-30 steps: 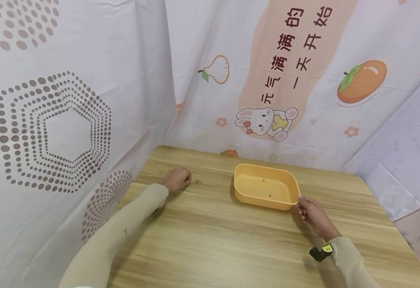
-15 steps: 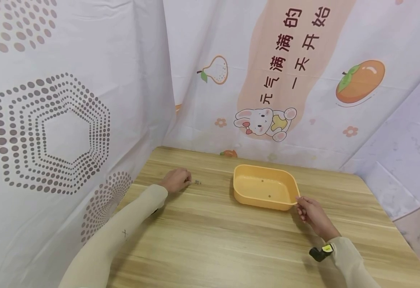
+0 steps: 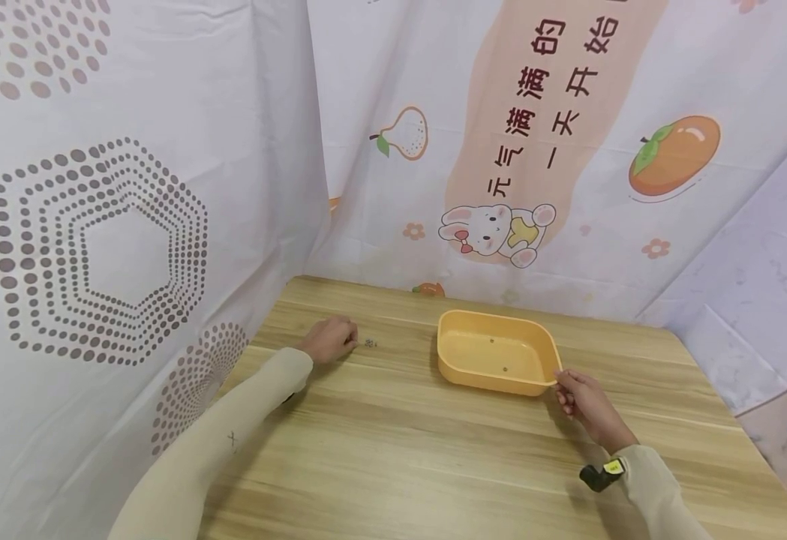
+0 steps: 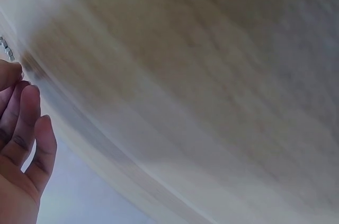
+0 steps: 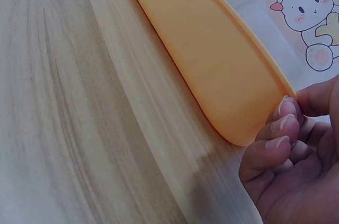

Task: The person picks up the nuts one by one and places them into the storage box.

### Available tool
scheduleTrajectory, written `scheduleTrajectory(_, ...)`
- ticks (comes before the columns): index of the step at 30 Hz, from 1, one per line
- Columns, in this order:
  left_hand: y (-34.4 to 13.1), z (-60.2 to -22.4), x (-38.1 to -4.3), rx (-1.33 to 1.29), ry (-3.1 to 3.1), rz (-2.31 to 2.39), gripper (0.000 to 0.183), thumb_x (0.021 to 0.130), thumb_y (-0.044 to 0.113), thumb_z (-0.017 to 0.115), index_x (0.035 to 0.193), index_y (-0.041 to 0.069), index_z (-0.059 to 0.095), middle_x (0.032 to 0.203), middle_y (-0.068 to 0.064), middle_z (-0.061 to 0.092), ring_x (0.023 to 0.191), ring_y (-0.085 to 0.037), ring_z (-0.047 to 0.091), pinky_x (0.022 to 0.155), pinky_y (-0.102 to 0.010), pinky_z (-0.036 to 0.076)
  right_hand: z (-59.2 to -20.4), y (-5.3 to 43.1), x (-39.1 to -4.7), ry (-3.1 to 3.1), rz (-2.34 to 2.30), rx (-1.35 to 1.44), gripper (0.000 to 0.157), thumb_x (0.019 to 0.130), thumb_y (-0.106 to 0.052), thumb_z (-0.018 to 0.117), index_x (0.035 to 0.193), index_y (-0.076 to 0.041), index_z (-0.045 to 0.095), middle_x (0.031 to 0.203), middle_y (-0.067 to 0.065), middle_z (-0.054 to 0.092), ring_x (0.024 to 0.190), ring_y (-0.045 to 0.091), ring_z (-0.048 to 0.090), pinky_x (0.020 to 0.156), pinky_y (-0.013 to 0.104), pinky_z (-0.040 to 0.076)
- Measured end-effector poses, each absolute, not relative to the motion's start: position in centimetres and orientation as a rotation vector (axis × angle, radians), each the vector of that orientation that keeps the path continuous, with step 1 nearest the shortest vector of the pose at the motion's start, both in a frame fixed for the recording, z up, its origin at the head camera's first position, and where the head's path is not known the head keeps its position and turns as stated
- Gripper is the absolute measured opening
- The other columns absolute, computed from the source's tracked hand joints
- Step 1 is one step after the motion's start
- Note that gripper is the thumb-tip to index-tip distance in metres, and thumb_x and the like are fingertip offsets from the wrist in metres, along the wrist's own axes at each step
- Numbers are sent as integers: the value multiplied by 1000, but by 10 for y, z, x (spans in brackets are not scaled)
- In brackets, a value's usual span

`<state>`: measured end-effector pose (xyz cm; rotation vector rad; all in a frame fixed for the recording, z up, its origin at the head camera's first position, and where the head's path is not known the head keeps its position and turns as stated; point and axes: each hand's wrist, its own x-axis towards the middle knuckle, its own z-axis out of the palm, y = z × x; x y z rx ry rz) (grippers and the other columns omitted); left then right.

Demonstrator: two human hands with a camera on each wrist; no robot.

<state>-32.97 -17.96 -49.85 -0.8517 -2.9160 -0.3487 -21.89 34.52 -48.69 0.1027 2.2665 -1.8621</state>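
A yellow-orange plastic tray (image 3: 497,379) with rounded corners stands on the table, two small dark round pieces (image 3: 505,369) on its floor. My right hand (image 3: 587,405) pinches its rim at the near right corner, thumb over the edge and fingers curled below, as the right wrist view shows. At the far left, my left hand (image 3: 329,340) is low at the tabletop, fingers bent and fingertips right beside a cluster of tiny metal pieces (image 3: 370,343). In the left wrist view these silvery bits (image 4: 6,49) lie just past the fingertips; I cannot tell whether one is pinched.
The wood-grain table (image 3: 379,457) ends at the back against a white printed curtain (image 3: 366,255). Another curtain (image 3: 285,187), with dotted hexagons, hangs close along the left arm. A black device with a yellow label (image 3: 602,474) is on the right wrist.
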Motion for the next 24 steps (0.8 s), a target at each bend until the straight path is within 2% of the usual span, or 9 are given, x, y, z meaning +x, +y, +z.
scheduleTrajectory(12,-178,-491,-326,-835,-2936,-410,8,99,19,72,92,15,71,87,5,66,70,-7,56,61,-25,50,-487,345,-218,2268,-1863,99,38,112,-34,44,93,-3,54,72,-2,49,59,8,44,53,24,42)
scheduleTrajectory(24,-171,-492,-329,-874,-2877,-430,9,99,16,68,91,16,69,86,7,66,72,-6,57,64,-25,51,-487,345,-217,2280,-1855,98,39,112,-36,43,94,-3,55,72,-3,49,59,8,44,53,24,42)
